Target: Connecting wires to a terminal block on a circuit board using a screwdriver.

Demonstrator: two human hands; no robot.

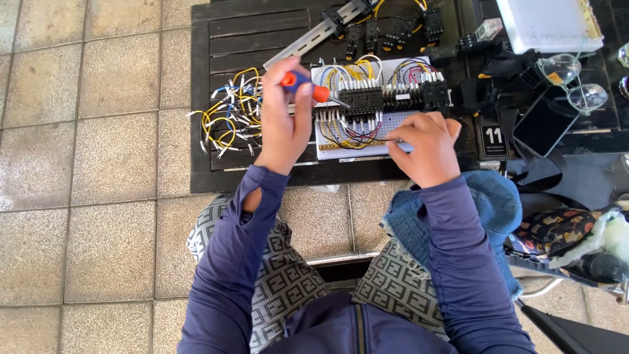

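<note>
On the left of the dark slatted bench [216,157] lies a loose bundle of yellow, blue and white wires [229,118]. Beside it, the left hand [285,118] is closed around an orange and blue screwdriver [308,86], its tip pointing right at the black terminal blocks [383,98] on the white wiring board [347,147]. The right hand [426,147] rests curled on the board's lower right edge, fingertips pressing wires there. Further right lie a dark phone [542,124] and clear glasses [573,82].
</note>
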